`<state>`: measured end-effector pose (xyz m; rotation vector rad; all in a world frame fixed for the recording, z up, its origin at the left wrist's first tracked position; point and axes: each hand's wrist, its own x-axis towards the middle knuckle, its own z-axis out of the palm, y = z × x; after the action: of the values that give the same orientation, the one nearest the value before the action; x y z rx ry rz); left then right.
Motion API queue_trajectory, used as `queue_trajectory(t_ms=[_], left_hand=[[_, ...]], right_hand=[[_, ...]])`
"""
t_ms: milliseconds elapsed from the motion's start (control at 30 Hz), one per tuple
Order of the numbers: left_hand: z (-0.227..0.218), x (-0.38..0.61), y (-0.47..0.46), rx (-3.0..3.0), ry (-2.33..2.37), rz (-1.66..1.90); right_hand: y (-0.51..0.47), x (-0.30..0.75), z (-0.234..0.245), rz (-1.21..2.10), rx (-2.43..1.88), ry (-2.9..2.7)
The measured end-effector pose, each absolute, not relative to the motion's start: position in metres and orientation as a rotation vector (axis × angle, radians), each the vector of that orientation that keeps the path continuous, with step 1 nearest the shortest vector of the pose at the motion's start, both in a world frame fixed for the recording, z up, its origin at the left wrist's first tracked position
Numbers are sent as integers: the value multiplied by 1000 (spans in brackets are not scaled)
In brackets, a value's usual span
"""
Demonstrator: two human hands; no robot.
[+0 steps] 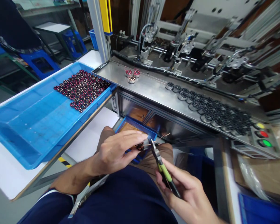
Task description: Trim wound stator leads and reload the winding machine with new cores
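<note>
My left hand [116, 149] is closed around a small copper-wound coil part [142, 145], held over my lap. Thin wire ends stick out of the part to the right. My right hand [189, 193] grips a pair of cutters with green and black handles [164, 171]. The cutter's jaws [153, 144] sit right at the wire ends beside the coil. A small blue tray [151, 134] lies just behind both hands, under the bench edge.
A large blue bin [32, 124] at left holds many dark red-tipped coil parts [82, 88]. The steel bench [149, 90] carries three wound coils [132, 75] and several black cores [214, 110]. Coloured buttons [262, 134] sit at right. Machinery stands behind.
</note>
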<state>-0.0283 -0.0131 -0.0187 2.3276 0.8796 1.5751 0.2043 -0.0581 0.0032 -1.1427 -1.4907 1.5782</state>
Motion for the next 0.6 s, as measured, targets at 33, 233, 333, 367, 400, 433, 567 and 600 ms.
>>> queue_trajectory(t_ms=[33, 233, 333, 367, 400, 433, 567, 600], left_hand=[[-19, -28, -13, 2326, 881, 1579], [-21, -29, -11, 2286, 868, 1616], [-24, -30, -13, 2194, 917, 1642], [-26, -31, -14, 2094, 959, 1646], [-28, -34, -16, 1953, 997, 1645], [-31, -38, -18, 1785, 1023, 1635], [-43, -84, -30, 1194, 1112, 1580], [-44, -101, -32, 1110, 1180, 1580]], right_hand=[[-57, 206, 2, 1558, -1177, -1482], [-49, 218, -6, 1604, -1103, -1423], [-47, 218, -11, 1642, -1069, -1422], [-47, 217, -13, 1648, -1066, -1431], [-45, 215, -15, 1651, -1072, -1448], [-43, 214, -17, 1651, -1086, -1475], [-11, 209, -17, 1397, -1196, -1740], [5, 208, -14, 1237, -1213, -1836]])
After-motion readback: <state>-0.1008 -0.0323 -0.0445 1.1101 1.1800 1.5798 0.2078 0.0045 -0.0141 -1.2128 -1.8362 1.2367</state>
